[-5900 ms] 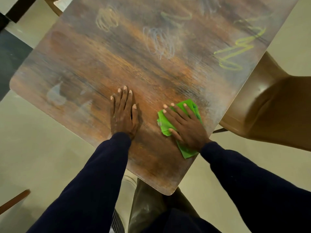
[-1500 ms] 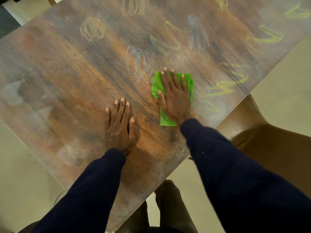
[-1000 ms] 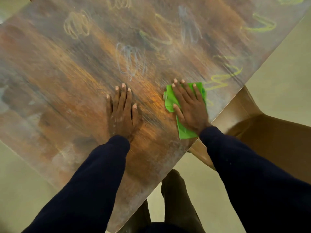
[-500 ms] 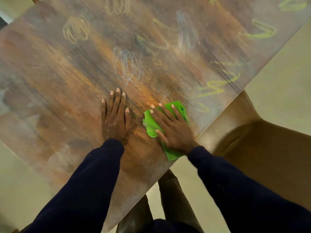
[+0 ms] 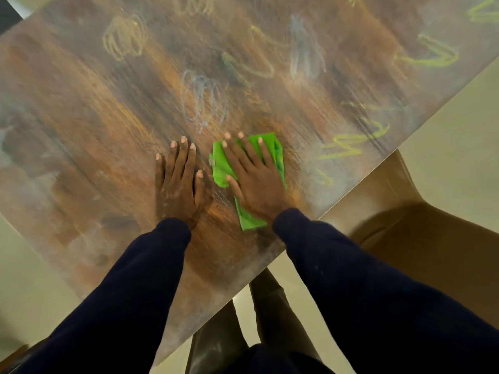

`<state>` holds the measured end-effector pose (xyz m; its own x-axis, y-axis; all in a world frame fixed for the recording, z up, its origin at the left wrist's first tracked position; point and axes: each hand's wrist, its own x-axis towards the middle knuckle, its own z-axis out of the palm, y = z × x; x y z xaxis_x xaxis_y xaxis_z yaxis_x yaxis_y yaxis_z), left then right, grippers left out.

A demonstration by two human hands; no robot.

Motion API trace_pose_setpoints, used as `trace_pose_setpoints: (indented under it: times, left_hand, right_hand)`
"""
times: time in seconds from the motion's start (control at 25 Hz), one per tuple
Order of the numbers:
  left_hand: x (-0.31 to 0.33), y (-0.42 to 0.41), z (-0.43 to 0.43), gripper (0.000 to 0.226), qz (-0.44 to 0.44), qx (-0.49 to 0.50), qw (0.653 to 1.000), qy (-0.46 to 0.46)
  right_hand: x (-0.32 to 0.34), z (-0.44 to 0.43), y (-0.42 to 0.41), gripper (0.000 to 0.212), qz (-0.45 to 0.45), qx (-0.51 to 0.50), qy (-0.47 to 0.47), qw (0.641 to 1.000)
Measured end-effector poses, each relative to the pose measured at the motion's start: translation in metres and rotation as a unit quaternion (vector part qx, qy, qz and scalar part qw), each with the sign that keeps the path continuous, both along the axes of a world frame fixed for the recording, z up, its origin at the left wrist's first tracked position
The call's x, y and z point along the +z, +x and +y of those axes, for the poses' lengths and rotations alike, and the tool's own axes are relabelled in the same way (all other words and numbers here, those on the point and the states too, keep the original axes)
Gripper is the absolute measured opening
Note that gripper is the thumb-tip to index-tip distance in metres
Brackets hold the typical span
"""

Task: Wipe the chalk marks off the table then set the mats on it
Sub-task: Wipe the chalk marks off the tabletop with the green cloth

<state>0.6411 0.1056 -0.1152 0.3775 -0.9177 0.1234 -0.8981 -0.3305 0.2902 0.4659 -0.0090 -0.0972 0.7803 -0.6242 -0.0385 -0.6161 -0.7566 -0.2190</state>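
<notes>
Head view: right hand [image 5: 256, 182] presses a green cloth [image 5: 220, 168] flat-fingered onto the table [image 5: 81, 109], near its right edge; left hand [image 5: 178, 182] flat alongside. Chalk marks [image 5: 353, 143] cover the open tabletop beyond.

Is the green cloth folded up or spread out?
Folded. The cloth is a small pad with layered edges showing, pressed under the flat right hand.

Green cloth [image 5: 278, 155]; brown woodgrain table [image 5: 89, 109]; yellow chalk marks [image 5: 351, 145]
</notes>
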Motion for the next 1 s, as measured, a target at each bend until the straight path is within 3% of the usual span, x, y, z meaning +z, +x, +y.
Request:
trace_pose_setpoints:
  times: [0.16,0.36,0.48,0.68,0.8,0.88,1.0]
  left_hand:
    - [0.003,-0.002,-0.002,0.058,0.001,0.009,1.0,0.0]
    - [0.0,0.0,-0.004,0.059,0.011,0.008,1.0,0.017]
    - [-0.001,0.001,-0.002,0.058,0.006,0.02,1.0,0.01]
    - [-0.003,0.003,0.001,0.056,0.02,0.085,0.996,-0.016]
    - [-0.001,0.005,-0.002,0.056,0.018,0.083,0.996,-0.007]
    - [-0.001,0.005,-0.003,0.057,0.022,0.087,0.996,0.001]
    - [-0.002,0.004,-0.001,0.056,0.012,0.089,0.996,0.002]
  right_hand:
    - [0.003,-0.013,-0.076,0.068,0.018,0.14,0.001,0.99]
    - [0.007,-0.101,-0.029,0.067,0.012,-0.052,-0.033,0.998]
    - [0.002,-0.084,0.032,0.067,-0.009,-0.07,-0.032,0.997]
    - [0.001,-0.011,-0.005,0.069,0.008,0.107,0.014,0.994]
    - [0.002,-0.042,-0.05,0.067,0.012,0.247,0.013,0.969]
    - [0.003,-0.081,-0.045,0.066,0.014,0.198,-0.004,0.98]
    - [0.005,-0.113,0.008,0.066,0.001,0.037,-0.031,0.999]
